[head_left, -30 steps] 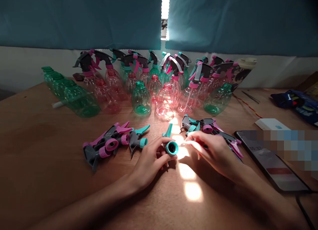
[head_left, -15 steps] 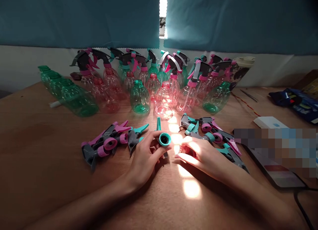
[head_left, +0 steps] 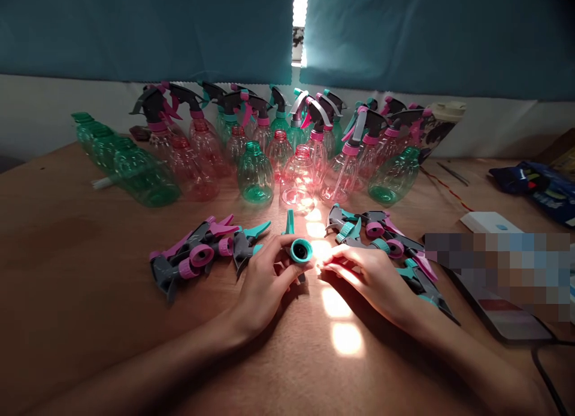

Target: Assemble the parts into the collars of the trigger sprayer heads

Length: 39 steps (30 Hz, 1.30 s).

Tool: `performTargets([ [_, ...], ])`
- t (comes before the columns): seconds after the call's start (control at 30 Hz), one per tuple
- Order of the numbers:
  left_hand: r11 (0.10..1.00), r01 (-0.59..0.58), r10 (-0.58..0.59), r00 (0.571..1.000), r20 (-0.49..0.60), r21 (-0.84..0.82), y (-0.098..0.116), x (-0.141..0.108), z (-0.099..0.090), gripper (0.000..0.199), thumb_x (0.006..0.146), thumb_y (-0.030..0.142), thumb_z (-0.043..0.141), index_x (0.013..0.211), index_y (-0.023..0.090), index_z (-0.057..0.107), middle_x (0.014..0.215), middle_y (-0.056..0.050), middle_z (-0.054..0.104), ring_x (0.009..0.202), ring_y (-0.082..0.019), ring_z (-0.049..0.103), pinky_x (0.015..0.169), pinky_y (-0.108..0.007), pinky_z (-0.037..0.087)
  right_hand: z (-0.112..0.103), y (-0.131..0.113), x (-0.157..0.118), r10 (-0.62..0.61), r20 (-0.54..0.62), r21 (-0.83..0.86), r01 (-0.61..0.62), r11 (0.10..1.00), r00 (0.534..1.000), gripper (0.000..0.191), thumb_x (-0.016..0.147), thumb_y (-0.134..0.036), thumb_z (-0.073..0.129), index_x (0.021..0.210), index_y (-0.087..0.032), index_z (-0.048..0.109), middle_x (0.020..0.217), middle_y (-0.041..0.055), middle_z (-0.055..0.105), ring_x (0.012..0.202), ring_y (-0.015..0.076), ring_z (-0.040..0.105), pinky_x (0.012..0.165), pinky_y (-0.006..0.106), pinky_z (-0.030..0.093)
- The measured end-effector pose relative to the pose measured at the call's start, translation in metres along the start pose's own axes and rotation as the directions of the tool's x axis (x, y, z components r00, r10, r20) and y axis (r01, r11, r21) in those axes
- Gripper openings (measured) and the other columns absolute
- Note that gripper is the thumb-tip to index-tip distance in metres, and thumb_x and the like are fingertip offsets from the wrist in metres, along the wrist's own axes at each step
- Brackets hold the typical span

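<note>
My left hand [head_left: 265,278] is wrapped round a grey and teal spray head [head_left: 301,250], whose round collar opening faces me. Just right of it, my right hand [head_left: 368,275] has its thumb and fingertips pinched together in bright sunlight; anything between them is too small and glaring to name. Beside my left hand lies a pile of pink, teal and grey spray heads [head_left: 202,255]. More spray heads [head_left: 375,229] lie behind and beside my right hand. Further back, a green bottle [head_left: 256,173] and a pink bottle [head_left: 299,176] stand without spray heads.
Bottles with spray heads stand in rows at the back, before a blue curtain [head_left: 135,32]. Green bottles [head_left: 139,170] are at the left. At the right are a patterned cup [head_left: 442,125], tweezers [head_left: 453,173], a white box [head_left: 489,222], a blue packet [head_left: 539,188] and a dark-edged device [head_left: 507,320].
My right hand's fingers have drawn closer together and shifted slightly up, near the collar. My left hand keeps its hold on the spray head. The whole view has shifted slightly.
</note>
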<state>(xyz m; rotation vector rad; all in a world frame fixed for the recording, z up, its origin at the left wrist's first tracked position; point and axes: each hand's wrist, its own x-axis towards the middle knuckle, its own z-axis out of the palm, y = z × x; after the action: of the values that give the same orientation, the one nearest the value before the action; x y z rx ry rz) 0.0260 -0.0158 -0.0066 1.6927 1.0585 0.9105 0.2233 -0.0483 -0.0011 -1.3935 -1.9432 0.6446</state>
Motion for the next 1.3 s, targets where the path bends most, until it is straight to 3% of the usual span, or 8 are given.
performTargets([
  [0.2, 0.999, -0.024, 0.024, 1.000, 0.012, 0.033, 0.001, 0.000, 0.000, 0.022, 0.084, 0.028, 0.062, 0.105, 0.023, 0.057, 0.087, 0.001, 0.063, 0.057, -0.008, 0.055, 0.050, -0.019, 0.044, 0.002, -0.001, 0.000, 0.089, -0.048, 0.270, -0.073, 0.960, 0.995, 0.004, 0.085, -0.020, 0.057, 0.087, -0.019, 0.060, 0.081, 0.0034, 0.067, 0.071, 0.0179, 0.066, 0.062, 0.031, 0.055],
  [0.37, 0.995, -0.077, 0.074, 0.996, 0.047, 0.066, 0.002, -0.001, -0.002, 0.022, 0.085, 0.020, 0.061, 0.106, 0.024, 0.057, 0.090, 0.002, 0.062, 0.060, -0.008, 0.055, 0.054, -0.019, 0.045, 0.000, -0.013, 0.000, 0.271, -0.013, 0.610, -0.207, 0.765, 0.963, 0.010, 0.083, -0.028, 0.060, 0.088, -0.020, 0.058, 0.080, 0.0010, 0.064, 0.062, 0.0156, 0.067, 0.048, 0.028, 0.056],
  [0.57, 0.984, -0.151, 0.135, 0.979, 0.152, 0.099, 0.009, -0.001, -0.001, 0.024, 0.083, 0.011, 0.059, 0.105, 0.022, 0.060, 0.094, 0.001, 0.062, 0.072, -0.010, 0.057, 0.059, -0.019, 0.045, -0.001, -0.024, 0.000, 0.314, -0.072, 0.686, -0.182, 0.705, 0.947, 0.015, 0.074, -0.027, 0.071, 0.072, -0.017, 0.059, 0.067, -0.0012, 0.066, 0.047, 0.0095, 0.059, 0.041, 0.021, 0.049],
  [0.67, 0.983, -0.155, 0.133, 0.970, 0.201, 0.095, 0.011, -0.001, -0.001, 0.030, 0.080, 0.005, 0.057, 0.107, 0.019, 0.060, 0.091, 0.000, 0.061, 0.071, -0.011, 0.057, 0.058, -0.019, 0.045, 0.004, -0.027, -0.002, 0.351, -0.026, 0.732, -0.221, 0.645, 0.936, 0.017, 0.072, -0.028, 0.073, 0.072, -0.018, 0.059, 0.061, -0.0019, 0.065, 0.049, 0.0125, 0.062, 0.038, 0.021, 0.048],
  [0.9, 0.983, -0.164, 0.133, 0.947, 0.291, 0.085, 0.012, -0.001, -0.002, 0.031, 0.079, 0.006, 0.058, 0.106, 0.021, 0.062, 0.079, 0.003, 0.060, 0.060, -0.009, 0.052, 0.055, -0.019, 0.042, 0.008, -0.031, -0.007, 0.359, 0.060, 0.804, -0.259, 0.535, 0.931, 0.026, 0.068, -0.028, 0.078, 0.079, -0.020, 0.055, 0.069, -0.0022, 0.066, 0.049, 0.0134, 0.062, 0.037, 0.024, 0.052],
  [1.0, 0.983, -0.162, 0.130, 0.946, 0.297, 0.087, 0.011, -0.001, -0.002, 0.032, 0.079, 0.007, 0.058, 0.107, 0.021, 0.063, 0.079, 0.003, 0.061, 0.060, -0.009, 0.051, 0.054, -0.018, 0.041, 0.009, -0.027, -0.008, 0.321, 0.080, 0.795, -0.255, 0.551, 0.944, 0.029, 0.069, -0.028, 0.078, 0.083, -0.022, 0.053, 0.071, -0.0023, 0.065, 0.050, 0.0143, 0.063, 0.037, 0.025, 0.052],
  [1.17, 0.982, -0.156, 0.119, 0.948, 0.295, 0.108, 0.010, -0.001, -0.002, 0.033, 0.077, 0.006, 0.059, 0.106, 0.021, 0.064, 0.082, 0.002, 0.063, 0.064, -0.009, 0.053, 0.057, -0.018, 0.042, 0.012, -0.023, -0.007, 0.258, 0.003, 0.752, -0.172, 0.636, 0.966, 0.029, 0.072, -0.030, 0.075, 0.088, -0.023, 0.051, 0.077, -0.0030, 0.063, 0.052, 0.0114, 0.061, 0.042, 0.023, 0.050],
  [1.3, 0.989, -0.119, 0.085, 0.948, 0.307, 0.092, 0.013, -0.001, -0.002, 0.038, 0.077, 0.005, 0.058, 0.111, 0.023, 0.062, 0.083, 0.002, 0.065, 0.066, -0.010, 0.055, 0.057, -0.019, 0.042, 0.004, -0.023, -0.003, 0.289, -0.163, 0.629, -0.126, 0.767, 0.943, 0.023, 0.074, -0.029, 0.072, 0.083, -0.023, 0.051, 0.071, -0.0042, 0.057, 0.057, 0.0109, 0.057, 0.042, 0.020, 0.046],
])
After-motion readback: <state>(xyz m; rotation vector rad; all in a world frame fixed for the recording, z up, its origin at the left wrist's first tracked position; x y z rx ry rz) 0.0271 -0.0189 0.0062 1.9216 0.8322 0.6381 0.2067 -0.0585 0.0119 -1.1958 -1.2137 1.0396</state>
